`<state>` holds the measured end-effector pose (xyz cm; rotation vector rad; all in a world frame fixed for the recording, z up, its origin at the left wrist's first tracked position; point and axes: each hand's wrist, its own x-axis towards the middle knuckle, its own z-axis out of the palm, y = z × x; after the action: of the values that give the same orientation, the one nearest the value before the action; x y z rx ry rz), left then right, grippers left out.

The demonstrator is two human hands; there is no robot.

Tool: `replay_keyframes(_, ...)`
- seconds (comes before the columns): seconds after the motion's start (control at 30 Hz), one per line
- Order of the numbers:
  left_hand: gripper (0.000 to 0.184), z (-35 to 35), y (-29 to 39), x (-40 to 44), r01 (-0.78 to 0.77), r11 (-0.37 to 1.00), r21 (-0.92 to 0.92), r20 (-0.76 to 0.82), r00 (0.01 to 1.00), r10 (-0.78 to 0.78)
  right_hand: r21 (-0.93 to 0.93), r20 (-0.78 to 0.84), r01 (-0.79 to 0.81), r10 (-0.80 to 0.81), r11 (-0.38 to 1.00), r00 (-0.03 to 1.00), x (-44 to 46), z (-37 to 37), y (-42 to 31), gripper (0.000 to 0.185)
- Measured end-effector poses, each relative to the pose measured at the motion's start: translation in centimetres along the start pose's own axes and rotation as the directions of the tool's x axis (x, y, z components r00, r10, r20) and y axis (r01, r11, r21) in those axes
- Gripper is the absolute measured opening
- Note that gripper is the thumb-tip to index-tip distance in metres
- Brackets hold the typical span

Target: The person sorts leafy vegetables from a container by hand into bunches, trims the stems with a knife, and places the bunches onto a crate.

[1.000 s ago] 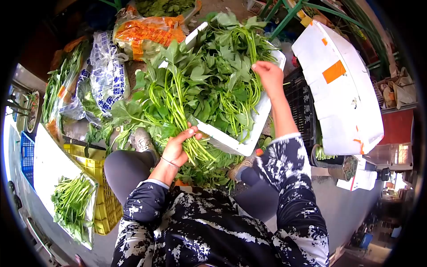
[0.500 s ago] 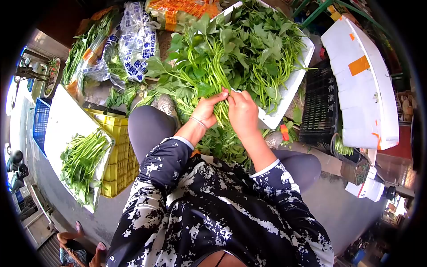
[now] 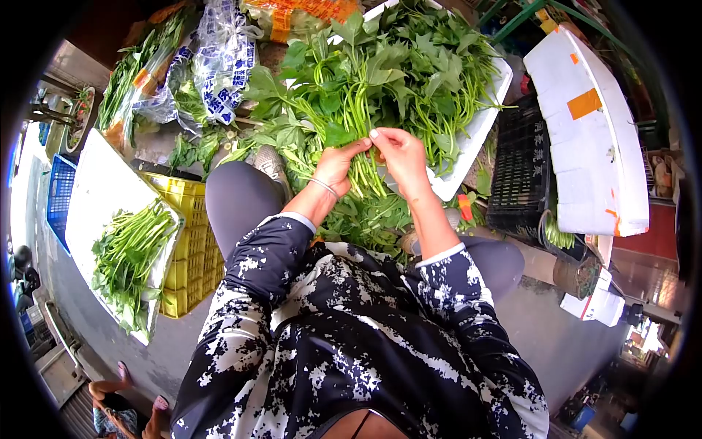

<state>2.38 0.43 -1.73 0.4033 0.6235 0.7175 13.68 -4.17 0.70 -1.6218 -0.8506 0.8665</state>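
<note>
Gripping the bunch of leafy greens (image 3: 354,110) (prob. sweet-potato tops) low on its stems, the L hand (image 3: 333,172) sits at ctr. of the frame, thumb across the front, fingers curled around the L side. The bunch's long axis runs approx. top to bottom of the frame, w/ a slight lean: leaves up toward upper ctr., bare stem ends down btwn the two hands, a bit R of the L palm. So from the L hand the leafy part lies up, & the cut ends hang just beside the palm on its R.

The R hand (image 3: 406,161) is at the R edge of the same stems, thumb & forefinger tips pinched together; can't tell if a stem is caught in the pinch. Both hands are close to the bunch, but the L is nearer, as it has the main grasp.

Behind the bunch, upper ctr. to upper R, is the white foam box (image 3: 482,135) heaped w/ loose greens (image 3: 446,73); the bunch's leaves overlap the heap, so the border btwn them is unclear. More loose stuff lies below the hands, btwn the shoes. A 2nd bunch (image 3: 128,256) rests on the white foam slab (image 3: 95,175), lower L, well apart from both hands.
</note>
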Motion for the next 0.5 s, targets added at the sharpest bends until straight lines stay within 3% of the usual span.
replay_keyframes(0.03, 0.015, -0.4, -0.3, 0.4, -0.004, 1.000, -0.023, 0.012, 1.000, 0.004, 0.128, 0.116, -0.116, 0.101, 0.985, 0.988, 0.1, -0.2, -0.7, 0.020)
replay_keyframes(0.13, 0.017, -0.4, -0.3, 0.2, 0.002, 1.000, 0.030, -0.040, 0.999, -0.001, 0.172, 0.090, -0.115, 0.101, 0.978, 0.991, 0.0, 0.1, -0.3, 0.019)
replay_keyframes(0.2, 0.014, -0.6, -0.6, 0.5, -0.082, 0.995, 0.054, -0.056, 0.995, 0.085, 0.190, 0.060, -0.151, 0.142, 0.970, 0.988, -1.5, -0.1, 0.4, 0.019)
replay_keyframes(0.27, 0.015, -1.4, -1.3, 0.9, -0.148, 0.985, 0.084, -0.049, 0.987, 0.152, -0.009, -0.015, -0.076, 0.076, 0.997, 0.997, -3.4, -0.7, 2.9, 0.018)
replay_keyframes(0.33, 0.017, -1.0, -0.3, 0.5, -0.105, 0.994, 0.026, -0.085, 0.991, 0.107, -0.295, 0.019, 0.009, -0.004, 0.955, 1.000, -6.7, -2.1, 4.8, 0.018)
replay_keyframes(0.43, 0.020, 0.4, 1.4, -0.7, 0.060, 0.998, -0.037, -0.018, 0.998, -0.060, -0.373, 0.041, 0.008, 0.008, 0.928, 0.999, -10.7, -3.7, 8.1, 0.019)
replay_keyframes(0.5, 0.019, -0.2, 1.0, -0.2, 0.042, 0.999, -0.009, 0.013, 0.999, -0.042, -0.788, 0.174, -0.112, 0.393, 0.605, 0.903, -11.6, -5.0, 7.4, 0.021)
